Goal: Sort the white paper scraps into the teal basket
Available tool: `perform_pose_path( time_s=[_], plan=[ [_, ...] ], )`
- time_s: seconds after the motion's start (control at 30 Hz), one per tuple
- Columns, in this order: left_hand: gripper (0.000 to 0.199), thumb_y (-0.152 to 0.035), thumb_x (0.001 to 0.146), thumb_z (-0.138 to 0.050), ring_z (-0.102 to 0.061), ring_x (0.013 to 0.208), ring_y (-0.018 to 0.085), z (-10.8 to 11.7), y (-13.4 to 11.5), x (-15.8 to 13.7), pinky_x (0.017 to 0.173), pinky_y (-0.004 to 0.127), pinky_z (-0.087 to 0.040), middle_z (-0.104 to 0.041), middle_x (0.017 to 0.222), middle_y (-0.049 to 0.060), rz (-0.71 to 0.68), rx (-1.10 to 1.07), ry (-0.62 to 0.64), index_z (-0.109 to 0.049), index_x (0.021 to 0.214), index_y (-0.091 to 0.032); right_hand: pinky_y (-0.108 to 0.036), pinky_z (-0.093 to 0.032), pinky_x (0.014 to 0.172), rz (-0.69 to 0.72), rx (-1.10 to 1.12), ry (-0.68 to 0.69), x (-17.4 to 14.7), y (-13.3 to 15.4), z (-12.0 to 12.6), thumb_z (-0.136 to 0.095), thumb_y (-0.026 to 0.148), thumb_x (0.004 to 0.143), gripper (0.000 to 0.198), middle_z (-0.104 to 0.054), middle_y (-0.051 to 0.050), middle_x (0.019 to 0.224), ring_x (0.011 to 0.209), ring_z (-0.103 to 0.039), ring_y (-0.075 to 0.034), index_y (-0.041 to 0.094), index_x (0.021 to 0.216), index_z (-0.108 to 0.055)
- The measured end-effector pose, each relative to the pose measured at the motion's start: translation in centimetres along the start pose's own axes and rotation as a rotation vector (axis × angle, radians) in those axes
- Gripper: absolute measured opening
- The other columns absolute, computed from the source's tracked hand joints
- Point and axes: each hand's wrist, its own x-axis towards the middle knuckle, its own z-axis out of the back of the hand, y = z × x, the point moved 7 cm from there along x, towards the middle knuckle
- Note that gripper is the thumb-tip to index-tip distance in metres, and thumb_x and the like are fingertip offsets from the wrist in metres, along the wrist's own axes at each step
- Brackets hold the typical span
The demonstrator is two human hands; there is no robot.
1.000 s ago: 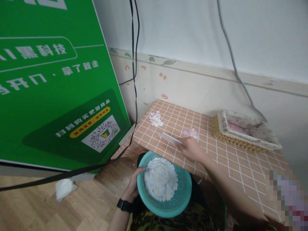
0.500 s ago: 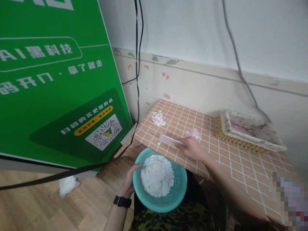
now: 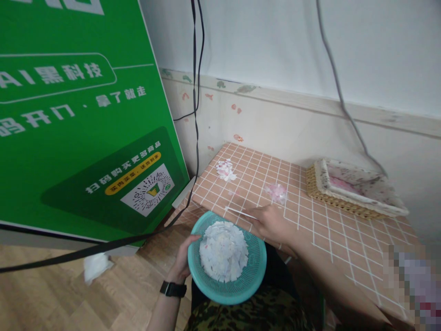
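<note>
A: Where is the white card (image 3: 240, 213)?
B: In the right hand (image 3: 268, 224), over the near edge of the table (image 3: 257, 161). It shows almost edge-on.

A: Which way does it lie from the fingers?
B: It sticks out to their left, its long axis running roughly along the table's near edge. The free end lies close to that edge, just beyond the colander (image 3: 228, 299). I can't tell if it presses on the tabletop.

A: And the fingers themselves?
B: The right ones pinch one end of the card; how the thumb sits I can't make out. The left hand (image 3: 185, 256) grips the side of the colander, thumb over the rim, the other fingers hidden.

A: So which hand is nearer the table?
B: The right, plainly. The left is lower, off the table, with a black watch (image 3: 173, 289) on its wrist.

A: What's in the colander?
B: A heap of pale scraps (image 3: 223, 252). It sits before the person's lap, below the table's edge.

A: And farther out?
B: A pinkish pile (image 3: 276, 193) just past the right hand, a white-and-pink pile (image 3: 225, 170) near the far left corner, and a lined wicker basket (image 3: 325, 204) to the right, by the wall (image 3: 275, 55).
</note>
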Motion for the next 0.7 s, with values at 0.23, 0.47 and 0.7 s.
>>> perform_pose_path(
  time_s=[0.23, 0.47, 0.7],
  plan=[
    [0.012, -0.022, 0.069, -0.066, -0.065, 0.055, 0.019, 0.3, -0.3, 0.0, 0.059, 0.031, -0.050, -0.073, 0.062, 0.006, -0.043, 0.019, -0.039, -0.071, 0.070, -0.010, -0.026, -0.039, 0.065, -0.167, -0.119, -0.181, 0.5, -4.6, 2.6, -0.041, 0.021, 0.088, 0.029, -0.069, -0.007, 0.077, 0.067, -0.059, -0.017, 0.017, 0.094, -0.069],
    [0.011, -0.021, 0.069, -0.066, -0.065, 0.055, 0.019, 0.5, -0.4, -0.3, 0.060, 0.030, -0.050, -0.073, 0.062, 0.006, -0.040, 0.010, -0.055, -0.070, 0.070, -0.010, -0.027, -0.036, 0.064, -0.240, -0.281, -0.131, 1.6, -6.1, 2.3, -0.041, 0.019, 0.086, 0.030, -0.070, -0.009, 0.079, 0.072, -0.060, -0.019, 0.018, 0.099, -0.069],
    [0.017, -0.025, 0.072, -0.065, -0.067, 0.061, 0.021, 1.2, 0.0, 0.0, 0.066, 0.033, -0.051, -0.075, 0.068, 0.008, -0.014, 0.022, -0.020, -0.071, 0.076, -0.009, -0.025, -0.036, 0.063, -0.158, -0.161, -0.125, 3.0, -5.3, 2.1, -0.041, 0.022, 0.088, 0.029, -0.070, -0.007, 0.079, 0.068, -0.061, -0.016, 0.018, 0.094, -0.070]
  ],
)
